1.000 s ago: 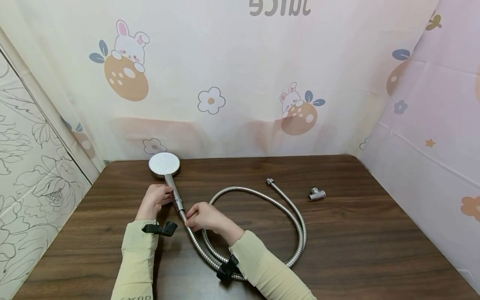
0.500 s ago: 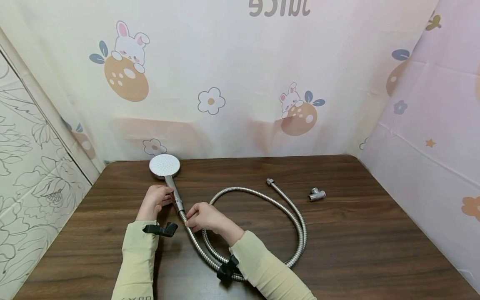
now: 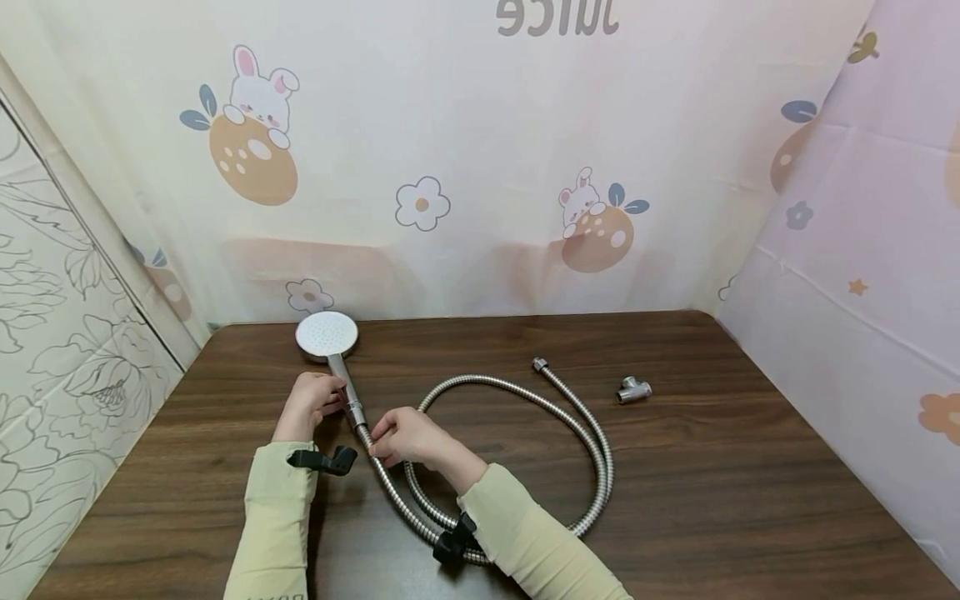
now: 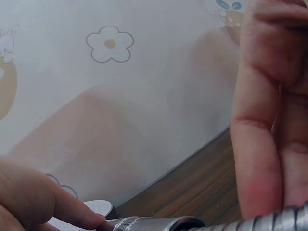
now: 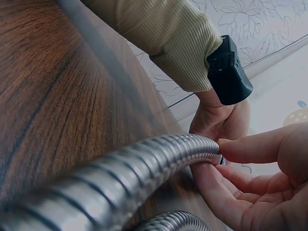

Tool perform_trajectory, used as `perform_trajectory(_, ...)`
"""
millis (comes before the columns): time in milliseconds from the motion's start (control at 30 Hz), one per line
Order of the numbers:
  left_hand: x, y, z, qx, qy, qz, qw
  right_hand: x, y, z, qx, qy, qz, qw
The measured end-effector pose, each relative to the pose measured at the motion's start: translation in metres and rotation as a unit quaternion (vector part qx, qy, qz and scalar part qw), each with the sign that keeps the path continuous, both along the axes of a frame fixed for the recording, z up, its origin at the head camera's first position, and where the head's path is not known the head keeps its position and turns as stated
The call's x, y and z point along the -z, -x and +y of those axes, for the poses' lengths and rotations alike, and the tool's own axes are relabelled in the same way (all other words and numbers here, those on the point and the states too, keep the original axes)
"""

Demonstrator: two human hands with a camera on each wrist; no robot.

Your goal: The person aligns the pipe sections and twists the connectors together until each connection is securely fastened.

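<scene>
Left hand: thumb and fingers are drawn in to the width of the shower handle and pinch it along its lower half, left of centre in the frame.
Right hand: thumb and fingertips pinch the metal hose just below the joint, with no gap beyond the hose's own thickness.
Change: very little over the last second; both grips stay put, while the shower head and handle shift a touch toward the left of the frame.
Meaning: this looks like a small adjustment at the joint rather than a finished step, since neither hand has let go.
Joint: handle and hose meet end to end between the hands; how tightly they are joined cannot be told.
Shower head: upper left of the surface, near its far edge, white dotted face up.
Hose: runs from the joint to the lower middle, passes by the right sleeve and loops through the centre; its loose end lies right of centre.
Small metal fitting: farther right, apart from the loose end, untouched.
Curtain: printed, across the top of the frame.
</scene>
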State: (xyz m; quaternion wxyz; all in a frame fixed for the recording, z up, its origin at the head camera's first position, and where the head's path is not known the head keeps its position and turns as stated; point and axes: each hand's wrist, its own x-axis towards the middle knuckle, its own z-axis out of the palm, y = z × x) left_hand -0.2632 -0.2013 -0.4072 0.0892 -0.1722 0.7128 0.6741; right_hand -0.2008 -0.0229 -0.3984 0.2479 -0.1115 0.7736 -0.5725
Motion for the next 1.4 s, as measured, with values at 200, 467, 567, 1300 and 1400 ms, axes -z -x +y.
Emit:
perform_trajectory(200,-0.0010,-0.0021,0.0009,0.000,0.012,-0.001,0.9999,0.0045,0.0009,-0.0001,-0.005,-0.005,0.004,1.0000)
perform_trajectory(467,-0.0036,-0.0017,0.0034,-0.007,0.069,-0.002,0.9976,0.0034,0.0005,-0.0009,-0.002,-0.006,0.004,1.0000)
perform_trajectory(567,-0.0039,-0.0009,0.0046,-0.007,0.091,-0.008,0.9958,0.0034,0.0001,-0.0017,0.002,-0.004,0.005,1.0000)
perform_trajectory(1300,-0.0016,-0.0048,0.0045,-0.002,0.164,-0.002,0.9864,0.0039,-0.0038,-0.0036,-0.020,-0.043,0.002,0.9989)
perform_trajectory(1400,-0.0010,-0.0050,0.0033,0.005,0.175,0.005,0.9846,0.0043,-0.0038,-0.0034,-0.022,-0.046,0.000,0.9987)
